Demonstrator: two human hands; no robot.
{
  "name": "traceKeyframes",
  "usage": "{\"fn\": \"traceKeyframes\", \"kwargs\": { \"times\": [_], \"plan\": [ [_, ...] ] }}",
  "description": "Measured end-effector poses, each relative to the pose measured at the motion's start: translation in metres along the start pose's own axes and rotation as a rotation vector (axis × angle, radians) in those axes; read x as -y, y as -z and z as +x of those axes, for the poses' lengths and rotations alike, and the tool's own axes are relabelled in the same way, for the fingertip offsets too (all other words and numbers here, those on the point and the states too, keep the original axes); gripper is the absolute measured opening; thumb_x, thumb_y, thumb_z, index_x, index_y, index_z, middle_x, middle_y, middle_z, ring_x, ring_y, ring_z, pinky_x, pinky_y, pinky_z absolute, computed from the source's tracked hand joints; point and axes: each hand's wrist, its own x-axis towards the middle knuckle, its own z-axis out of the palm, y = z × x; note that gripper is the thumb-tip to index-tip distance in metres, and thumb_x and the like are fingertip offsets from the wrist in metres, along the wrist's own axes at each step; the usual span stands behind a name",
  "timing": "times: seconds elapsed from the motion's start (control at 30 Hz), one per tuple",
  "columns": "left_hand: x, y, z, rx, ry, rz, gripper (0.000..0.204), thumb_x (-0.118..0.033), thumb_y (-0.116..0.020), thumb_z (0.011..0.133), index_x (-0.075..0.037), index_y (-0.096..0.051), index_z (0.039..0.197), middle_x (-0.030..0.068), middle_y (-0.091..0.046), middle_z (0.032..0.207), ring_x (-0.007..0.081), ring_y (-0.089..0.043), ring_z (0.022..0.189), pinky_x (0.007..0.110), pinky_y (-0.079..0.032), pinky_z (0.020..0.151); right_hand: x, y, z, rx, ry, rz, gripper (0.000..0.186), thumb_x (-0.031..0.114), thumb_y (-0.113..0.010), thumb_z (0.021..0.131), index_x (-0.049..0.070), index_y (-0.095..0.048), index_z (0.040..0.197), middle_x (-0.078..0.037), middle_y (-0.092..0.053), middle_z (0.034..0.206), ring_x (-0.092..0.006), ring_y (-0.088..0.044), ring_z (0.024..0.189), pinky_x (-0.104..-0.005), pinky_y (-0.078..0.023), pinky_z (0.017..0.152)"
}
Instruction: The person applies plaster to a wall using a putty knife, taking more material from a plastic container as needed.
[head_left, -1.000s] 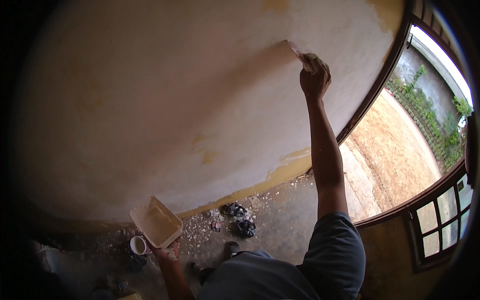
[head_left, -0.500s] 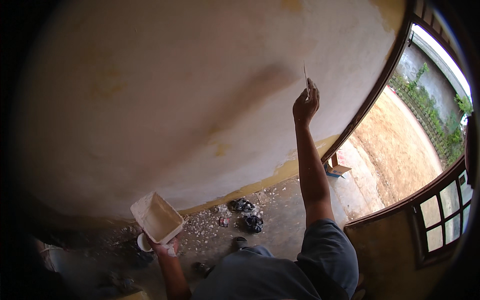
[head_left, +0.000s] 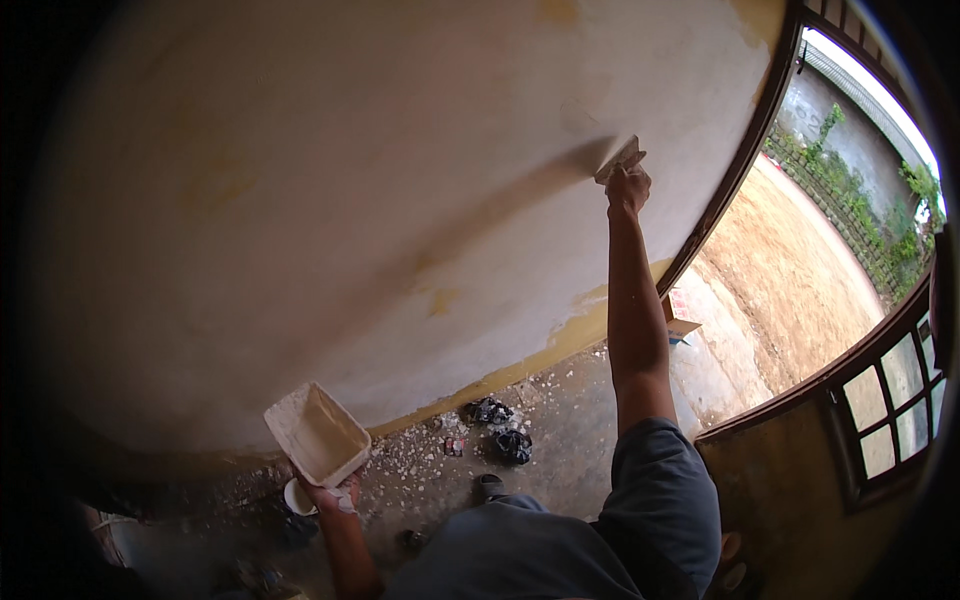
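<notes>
With my right arm stretched up, my right hand (head_left: 629, 187) grips a flat putty knife (head_left: 619, 160), its broad blade at the wall. The wall (head_left: 420, 180) is mostly coated whitish, with yellow patches showing through. Down at the lower left, my left hand (head_left: 332, 493) holds a rectangular white tub (head_left: 318, 437) from beneath, tilted so its inside shows. Pale filler coats the tub's walls, and white smears mark my left hand and wrist.
Black plastic bags (head_left: 513, 446) and scattered white flakes lie on the floor (head_left: 560, 440) along the wall's foot. A white round container (head_left: 298, 497) is beside my left hand. At right stand an open doorway, a cardboard box (head_left: 680, 325) and a paned window (head_left: 890, 425).
The putty knife has turned from edge-on to showing its broad face, against the wall. My right hand has shifted slightly right with it. The tub stays nearly where it was.
</notes>
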Motion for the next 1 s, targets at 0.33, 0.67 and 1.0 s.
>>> {"fn": "traceKeyframes", "kwargs": {
  "times": [0.33,0.67,1.0],
  "plan": [
    [0.006,0.003,0.005,0.060,-0.005,0.098,0.066,-0.064,-0.046,0.089,-0.020,-0.044,0.138,0.0057,-0.055,0.133,0.0356,-0.058,0.114,0.061,-0.056,0.075,0.062,-0.024,-0.066,-0.159,0.738,-0.201,0.030,0.019,-0.062,0.085,0.010,-0.066,0.113,-0.014,-0.066,0.112,-0.0341,-0.061,0.104,-0.0454,-0.049,0.091],
    [0.017,-0.025,0.009,-0.013,-0.014,0.032,0.059,-0.057,-0.051,0.089,-0.020,-0.048,0.135,0.0072,-0.058,0.128,0.0343,-0.060,0.110,0.058,-0.057,0.073,0.006,0.023,-0.031,-0.389,0.969,-0.125,0.019,0.015,-0.070,0.079,0.021,-0.074,0.097,-0.002,-0.070,0.103,-0.0262,-0.061,0.102,-0.0402,-0.042,0.092],
    [0.027,-0.024,0.012,0.070,-0.017,0.103,0.060,-0.052,-0.051,0.092,-0.014,-0.043,0.139,0.0090,-0.054,0.133,0.0346,-0.059,0.114,0.058,-0.056,0.081,0.143,0.000,0.004,-0.394,1.168,-0.093,0.020,0.020,-0.075,0.079,0.016,-0.074,0.098,-0.005,-0.069,0.105,-0.0291,-0.061,0.105,-0.0421,-0.048,0.090]
  ]
}}
